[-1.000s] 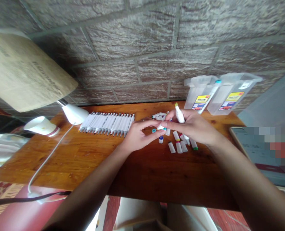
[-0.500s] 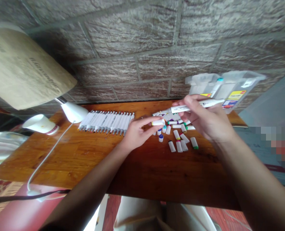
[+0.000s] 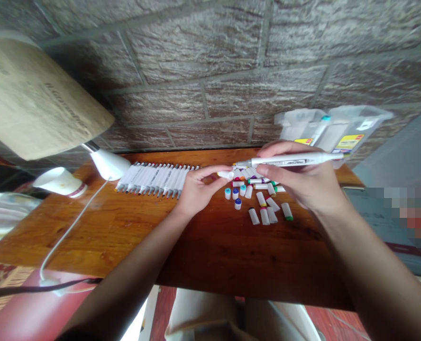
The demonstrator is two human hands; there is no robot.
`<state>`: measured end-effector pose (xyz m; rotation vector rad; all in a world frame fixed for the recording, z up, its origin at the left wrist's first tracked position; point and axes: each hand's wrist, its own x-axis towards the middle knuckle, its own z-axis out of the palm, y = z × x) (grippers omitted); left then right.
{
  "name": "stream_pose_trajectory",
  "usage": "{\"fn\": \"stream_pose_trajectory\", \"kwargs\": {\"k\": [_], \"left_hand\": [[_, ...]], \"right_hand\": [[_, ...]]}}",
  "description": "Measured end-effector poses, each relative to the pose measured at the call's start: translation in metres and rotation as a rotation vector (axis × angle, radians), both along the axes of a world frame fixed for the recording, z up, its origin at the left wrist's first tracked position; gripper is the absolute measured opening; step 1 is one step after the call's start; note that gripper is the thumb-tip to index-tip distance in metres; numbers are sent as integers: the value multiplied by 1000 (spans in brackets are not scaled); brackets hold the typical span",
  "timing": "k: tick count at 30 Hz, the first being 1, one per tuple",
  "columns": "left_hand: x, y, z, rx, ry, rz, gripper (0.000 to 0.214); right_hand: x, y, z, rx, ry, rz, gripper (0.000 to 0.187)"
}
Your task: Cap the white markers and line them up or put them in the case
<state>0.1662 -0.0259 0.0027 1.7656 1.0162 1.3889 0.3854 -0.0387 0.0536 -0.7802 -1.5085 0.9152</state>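
Between the thumb and fingers of my right hand (image 3: 303,182) lies a white marker (image 3: 288,160), nearly level, its uncapped yellowish tip pointing left. My left hand (image 3: 199,189) pinches a white marker cap (image 3: 226,174) with a yellow end, just below and left of that tip; the two are apart. Loose caps (image 3: 264,216) with coloured ends lie scattered on the wooden table (image 3: 210,255) under and between my hands, some standing upright. Left of my left hand, a long row of uncapped white markers (image 3: 153,179) lies side by side.
A clear plastic container (image 3: 360,125) with a blue-ended marker (image 3: 320,130) stands at the back right. On the left are a lamp (image 3: 109,163) with a paper shade, its white cable (image 3: 71,227), and a paper cup (image 3: 61,182). A stone wall (image 3: 228,94) rises behind the table.
The marker in my right hand has swung to nearly level and its tip has moved left. My left hand has drawn slightly left and tilted the cap.
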Motion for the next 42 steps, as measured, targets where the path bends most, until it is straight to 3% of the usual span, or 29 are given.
{"fn": "stream_pose_trajectory", "kwargs": {"k": [9, 26, 34, 42], "left_hand": [[-1, 0, -1, 13, 37, 11, 26], [-2, 0, -5, 45, 36, -9, 27], [-1, -1, -5, 47, 51, 37, 28], [0, -3, -5, 79, 90, 1, 23]], "right_hand": [[-10, -7, 0, 182, -245, -218, 30], [-13, -4, -11, 354, -413, -158, 14], [-10, -2, -11, 336, -439, -196, 19], [-12, -6, -5, 393, -502, -241, 24]]}}
